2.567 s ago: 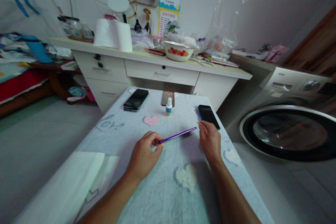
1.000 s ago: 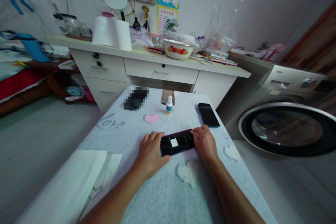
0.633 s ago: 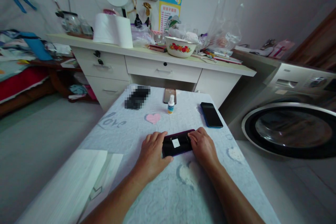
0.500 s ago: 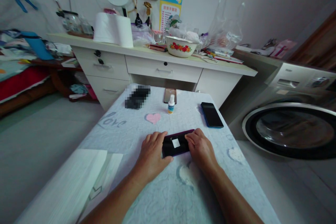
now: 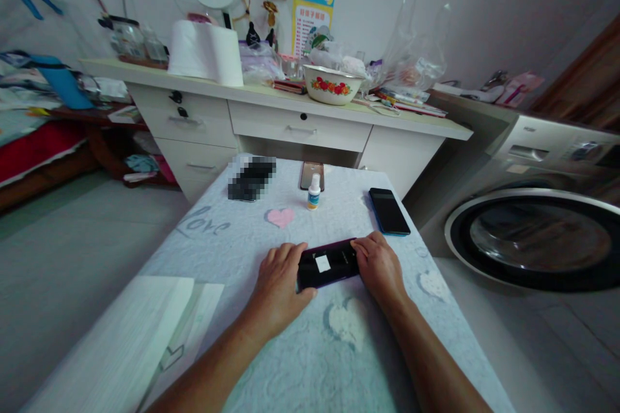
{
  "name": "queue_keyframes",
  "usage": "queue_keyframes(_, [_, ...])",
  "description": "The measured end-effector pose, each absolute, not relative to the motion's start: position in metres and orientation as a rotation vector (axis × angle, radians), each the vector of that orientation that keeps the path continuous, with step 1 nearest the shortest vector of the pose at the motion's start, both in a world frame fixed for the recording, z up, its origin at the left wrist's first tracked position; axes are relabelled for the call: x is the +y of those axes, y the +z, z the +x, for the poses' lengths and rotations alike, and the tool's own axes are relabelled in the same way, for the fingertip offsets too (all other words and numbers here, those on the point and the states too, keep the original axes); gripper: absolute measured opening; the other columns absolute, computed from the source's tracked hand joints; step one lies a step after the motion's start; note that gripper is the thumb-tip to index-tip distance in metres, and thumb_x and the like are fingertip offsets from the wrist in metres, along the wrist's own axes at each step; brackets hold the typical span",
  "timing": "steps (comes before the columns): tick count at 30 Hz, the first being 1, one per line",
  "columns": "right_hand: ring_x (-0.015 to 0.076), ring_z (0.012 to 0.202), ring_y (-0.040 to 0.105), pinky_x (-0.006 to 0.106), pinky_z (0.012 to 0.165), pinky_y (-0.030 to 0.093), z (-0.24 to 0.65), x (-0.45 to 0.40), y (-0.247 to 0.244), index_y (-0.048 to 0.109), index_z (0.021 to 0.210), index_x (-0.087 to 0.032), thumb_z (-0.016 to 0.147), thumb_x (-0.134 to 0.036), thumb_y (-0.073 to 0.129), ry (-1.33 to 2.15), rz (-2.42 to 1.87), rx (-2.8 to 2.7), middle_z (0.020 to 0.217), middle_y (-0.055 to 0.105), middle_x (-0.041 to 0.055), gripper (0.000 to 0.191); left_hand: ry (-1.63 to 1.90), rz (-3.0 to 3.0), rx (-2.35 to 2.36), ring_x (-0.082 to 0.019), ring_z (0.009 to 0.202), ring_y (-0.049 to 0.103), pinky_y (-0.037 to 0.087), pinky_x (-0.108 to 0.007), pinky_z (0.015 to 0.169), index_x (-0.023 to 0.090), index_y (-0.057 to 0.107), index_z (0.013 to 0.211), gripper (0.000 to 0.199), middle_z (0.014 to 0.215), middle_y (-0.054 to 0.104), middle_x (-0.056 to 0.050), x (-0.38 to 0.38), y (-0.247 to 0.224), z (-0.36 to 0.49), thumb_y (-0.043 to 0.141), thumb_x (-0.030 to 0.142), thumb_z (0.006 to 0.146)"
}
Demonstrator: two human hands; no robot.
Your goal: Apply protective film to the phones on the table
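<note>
A dark phone (image 5: 339, 264) with a purple edge lies sideways on the cloth-covered table, and a small white square (image 5: 323, 263) sits on its upper face. My left hand (image 5: 279, 281) grips the phone's left end, thumb along the near edge and fingers at the far edge. At the right end my right hand (image 5: 380, 264) is closed, its fingertips pressed together on the far corner; whether something thin is between them is hidden. Beyond the phone stands a small white spray bottle (image 5: 314, 193) with a blue and yellow label.
Another phone (image 5: 389, 211) lies at the right, and a brownish phone (image 5: 312, 176) behind the bottle. A blurred-out dark object (image 5: 252, 179) is at the far left. White paper sheets (image 5: 130, 335) lie near left. A desk (image 5: 184, 122) and a washing machine (image 5: 537, 148) stand beyond.
My right hand has slid slightly right and outward along the phone, uncovering more of its right end. My left hand keeps its grip; the view has shifted slightly.
</note>
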State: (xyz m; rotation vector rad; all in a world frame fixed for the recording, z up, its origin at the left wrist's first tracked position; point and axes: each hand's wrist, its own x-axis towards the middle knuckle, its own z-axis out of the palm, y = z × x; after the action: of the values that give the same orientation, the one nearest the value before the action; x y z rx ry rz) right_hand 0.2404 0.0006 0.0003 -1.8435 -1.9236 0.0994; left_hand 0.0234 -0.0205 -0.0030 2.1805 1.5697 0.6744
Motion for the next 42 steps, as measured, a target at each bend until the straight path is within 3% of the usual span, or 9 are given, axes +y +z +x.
queue_keyframes(7, [0.0138, 0.078, 0.056, 0.023, 0.068, 0.039, 0.244, 0.008, 0.000, 0.070, 0.087, -0.019, 0.090, -0.023, 0.046, 0.026, -1.930, -1.835, 0.089, 0.057, 0.0049, 0.024, 0.671, 2.186, 1.569, -0.027, 0.108, 0.043, 0.035, -0.040, 0.096, 0.019, 0.041, 0.128, 0.065, 0.118, 0.051, -0.007, -0.022, -0.003, 0.023, 0.063, 0.026, 0.067])
queue_keyframes(25, [0.0121, 0.071, 0.053, 0.021, 0.057, 0.033, 0.199, -0.006, 0.010, 0.065, 0.093, -0.026, 0.094, -0.025, 0.039, 0.093, -1.738, -2.267, 0.094, 0.059, 0.0026, 0.026, 0.703, 2.189, 1.566, -0.027, 0.109, 0.044, 0.036, -0.041, 0.095, 0.022, 0.041, 0.128, 0.066, 0.119, 0.051, -0.006, -0.021, -0.009, 0.023, 0.063, 0.026, 0.066])
queue_keyframes(42, [0.0126, 0.072, 0.053, 0.023, 0.060, 0.034, 0.237, 0.010, 0.004, 0.068, 0.089, -0.023, 0.094, -0.027, 0.041, -0.005, -1.958, -1.929, 0.092, 0.057, 0.0034, 0.028, 0.675, 2.173, 1.582, -0.027, 0.109, 0.045, 0.036, -0.040, 0.096, 0.021, 0.041, 0.127, 0.065, 0.117, 0.051, -0.007, -0.021, -0.004, 0.024, 0.060, 0.025, 0.065])
